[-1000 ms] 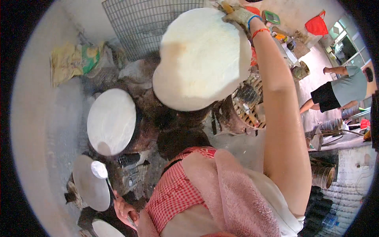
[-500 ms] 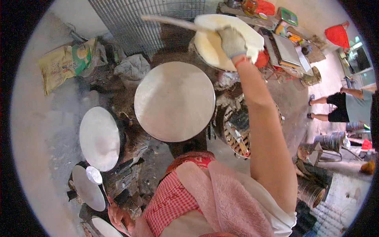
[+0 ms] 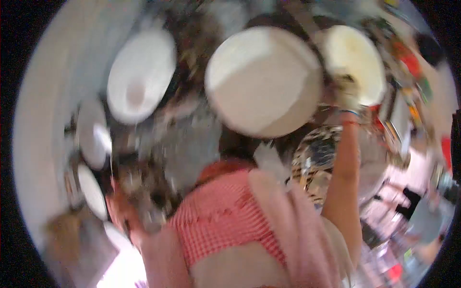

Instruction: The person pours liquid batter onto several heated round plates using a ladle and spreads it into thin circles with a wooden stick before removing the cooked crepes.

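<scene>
My left hand [image 3: 124, 211], blurred at the lower left, is closed around the handle of a ladle. The ladle's shiny round bowl [image 3: 102, 138] is over a small round griddle [image 3: 89, 129]. My right hand [image 3: 347, 91], in a pale knitted glove, is at the near left edge of a round stack of pale yellow thin pancakes [image 3: 360, 53]. A brownish wooden stick [image 3: 309, 29], smeared by motion, appears to run up and left from that hand. Between my hands lies a large round griddle [image 3: 264, 81], bare on top and partly shadowed.
More round griddles stand at the left, a white one [image 3: 141, 72] and a narrow-looking one [image 3: 91, 191]. A round basket [image 3: 307, 158] is below my right forearm. Books and coloured items [image 3: 398, 115] lie at the right. Another person [image 3: 422, 216] is at the far right.
The view has swung, shifting the griddles up. My right hand has drawn back from over the pancakes to their near edge. My left hand still holds the ladle above a griddle.
</scene>
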A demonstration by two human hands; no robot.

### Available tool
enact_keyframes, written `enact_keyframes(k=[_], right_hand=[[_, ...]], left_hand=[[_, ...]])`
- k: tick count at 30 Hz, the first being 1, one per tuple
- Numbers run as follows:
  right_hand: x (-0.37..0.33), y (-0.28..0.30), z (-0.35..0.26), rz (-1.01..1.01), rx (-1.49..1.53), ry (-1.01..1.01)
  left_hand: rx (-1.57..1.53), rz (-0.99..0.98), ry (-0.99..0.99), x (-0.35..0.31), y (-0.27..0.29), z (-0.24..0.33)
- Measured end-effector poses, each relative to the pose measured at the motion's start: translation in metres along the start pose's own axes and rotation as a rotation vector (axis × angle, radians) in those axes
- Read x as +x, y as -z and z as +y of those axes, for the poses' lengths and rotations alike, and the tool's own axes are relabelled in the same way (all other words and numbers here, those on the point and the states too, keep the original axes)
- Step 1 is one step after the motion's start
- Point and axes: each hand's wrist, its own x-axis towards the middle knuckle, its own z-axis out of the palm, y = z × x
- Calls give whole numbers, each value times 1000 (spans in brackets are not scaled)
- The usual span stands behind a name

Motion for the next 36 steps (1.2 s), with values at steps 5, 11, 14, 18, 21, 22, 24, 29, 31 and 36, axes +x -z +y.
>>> enact_keyframes(k=[5, 11, 14, 18, 21, 22, 24, 29, 31, 36], right_hand=[[-38, 161, -172, -84, 1424, -594], [-85, 210, -347, -291, 1149, -421], [-26, 161, -330, -236, 981, 166], [-19, 146, -342, -589, 1251, -6], [-37, 143, -381, -249, 843, 585], [-45, 159, -396, -288, 913, 660], [-50, 180, -415, -408, 1048, 759], [-133, 180, -554, -558, 1184, 1454], [-201, 220, -606, -751, 909, 1640], [-382, 299, -714, -1297, 670, 2021]], left_hand=[[-82, -58, -222, -61, 31, 45], [-271, -164, -411, -142, 104, 98], [-397, -174, -488, -143, 132, 40], [-300, -203, -665, -160, 156, -12], [-429, -161, -859, -244, 202, 17], [-352, -142, -877, -283, 234, 31], [-420, -230, -1036, -278, 245, 12], [-372, -432, -1435, -330, 251, -32], [-320, -507, -1453, -371, 256, -32], [-31, -257, -1853, -478, 297, -40]])
